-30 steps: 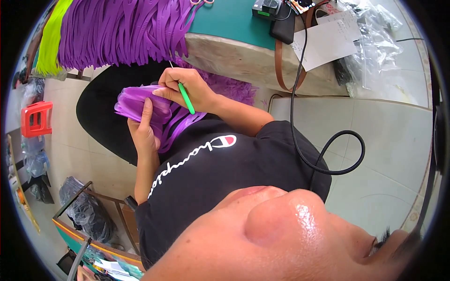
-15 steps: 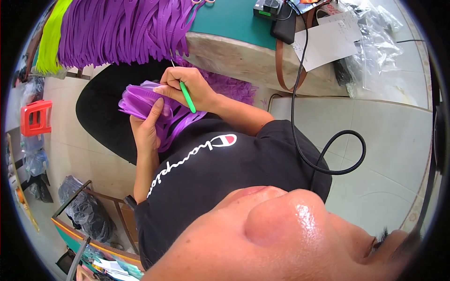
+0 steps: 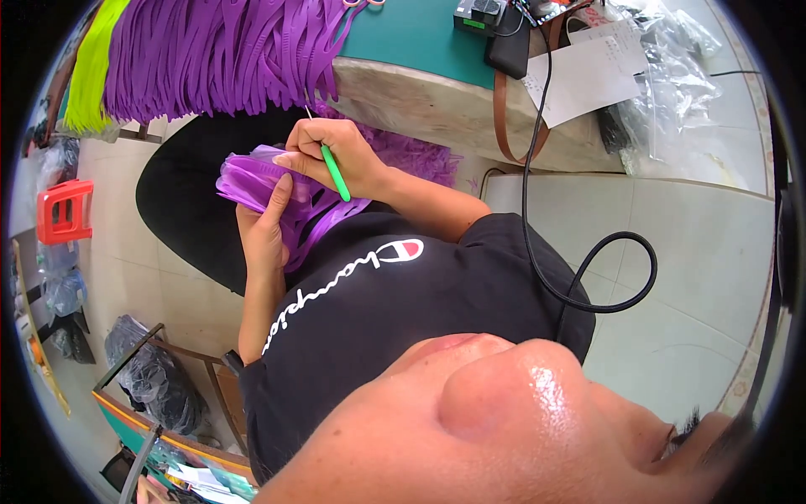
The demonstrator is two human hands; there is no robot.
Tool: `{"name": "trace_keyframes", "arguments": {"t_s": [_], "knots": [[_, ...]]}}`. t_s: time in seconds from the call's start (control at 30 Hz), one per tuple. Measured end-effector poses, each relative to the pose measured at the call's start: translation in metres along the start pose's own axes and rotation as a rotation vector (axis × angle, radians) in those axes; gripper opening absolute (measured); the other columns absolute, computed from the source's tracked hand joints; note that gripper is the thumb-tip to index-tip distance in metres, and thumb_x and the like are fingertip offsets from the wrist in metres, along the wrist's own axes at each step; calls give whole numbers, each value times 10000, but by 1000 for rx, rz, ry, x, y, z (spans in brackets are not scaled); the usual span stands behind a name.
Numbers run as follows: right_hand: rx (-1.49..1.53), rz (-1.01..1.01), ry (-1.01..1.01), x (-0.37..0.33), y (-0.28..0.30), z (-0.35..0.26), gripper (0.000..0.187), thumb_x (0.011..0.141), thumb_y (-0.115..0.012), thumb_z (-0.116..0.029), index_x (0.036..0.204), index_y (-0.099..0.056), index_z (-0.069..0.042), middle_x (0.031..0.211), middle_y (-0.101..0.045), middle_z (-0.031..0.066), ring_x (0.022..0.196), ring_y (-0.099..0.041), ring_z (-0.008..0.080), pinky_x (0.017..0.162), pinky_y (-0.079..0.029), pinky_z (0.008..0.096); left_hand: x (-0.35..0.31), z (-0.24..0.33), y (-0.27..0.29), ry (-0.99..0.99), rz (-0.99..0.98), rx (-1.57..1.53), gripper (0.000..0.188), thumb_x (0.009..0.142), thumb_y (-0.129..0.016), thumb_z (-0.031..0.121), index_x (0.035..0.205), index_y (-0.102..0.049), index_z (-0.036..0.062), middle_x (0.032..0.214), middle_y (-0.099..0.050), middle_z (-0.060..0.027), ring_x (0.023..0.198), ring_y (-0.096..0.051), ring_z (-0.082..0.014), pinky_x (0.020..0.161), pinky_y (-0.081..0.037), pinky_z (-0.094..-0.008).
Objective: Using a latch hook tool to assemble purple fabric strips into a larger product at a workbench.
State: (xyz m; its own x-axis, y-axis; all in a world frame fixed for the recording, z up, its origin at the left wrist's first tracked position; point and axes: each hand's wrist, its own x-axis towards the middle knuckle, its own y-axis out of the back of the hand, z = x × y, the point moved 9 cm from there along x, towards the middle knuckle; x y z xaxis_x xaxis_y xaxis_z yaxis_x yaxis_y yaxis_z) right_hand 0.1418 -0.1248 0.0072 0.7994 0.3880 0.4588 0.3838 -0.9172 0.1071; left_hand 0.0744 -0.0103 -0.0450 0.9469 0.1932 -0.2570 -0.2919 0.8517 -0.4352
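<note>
Strips (image 3: 252, 179) shifted rightward, left hand (image 3: 265, 231) nearer right hand (image 3: 340, 157)

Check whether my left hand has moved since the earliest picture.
Yes: your left hand has shifted slightly to the picture's right, away from the red stool.

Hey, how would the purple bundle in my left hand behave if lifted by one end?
The purple bundle would probably droop: its loose strips bend toward the black shirt. It may splay, since its layers fan out beyond the left hand. It looks light for its bulk, the layers appearing thin.
</note>
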Motion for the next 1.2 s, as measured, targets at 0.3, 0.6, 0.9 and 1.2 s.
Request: {"name": "trace_keyframes", "arguments": {"t_s": [0.3,0.6,0.9,1.2], "knots": [[130,109,-199,-11,13,34,344,891,-622,-251,692,-438,-39,735,-560,40,633,-448,78,568,-381,221,4,-4,13,-6,55,0,258,869,-630,74,1094,-542,-16,956,-622,-79,821,-614,-144,759,-494,-279],[400,30,-349,-18,11,36,107,882,-597,-69,862,-507,-16,842,-565,46,711,-519,74,629,-440,202,7,-5,18,-52,127,-55,229,858,-632,43,1067,-563,-20,945,-625,-77,823,-621,-150,762,-504,-283],[389,106,-253,-21,6,31,100,879,-592,-25,913,-557,62,862,-657,147,799,-640,167,729,-524,271,7,-7,19,-21,78,-136,217,829,-653,24,1029,-589,-31,914,-645,-94,784,-633,-163,710,-508,-271],[366,95,-244,-18,-3,31,126,895,-584,-65,913,-515,39,898,-665,182,793,-647,181,708,-525,275,7,5,23,-82,92,-80,161,830,-672,64,950,-626,-33,857,-654,-88,754,-626,-150,702,-507,-268]]}}
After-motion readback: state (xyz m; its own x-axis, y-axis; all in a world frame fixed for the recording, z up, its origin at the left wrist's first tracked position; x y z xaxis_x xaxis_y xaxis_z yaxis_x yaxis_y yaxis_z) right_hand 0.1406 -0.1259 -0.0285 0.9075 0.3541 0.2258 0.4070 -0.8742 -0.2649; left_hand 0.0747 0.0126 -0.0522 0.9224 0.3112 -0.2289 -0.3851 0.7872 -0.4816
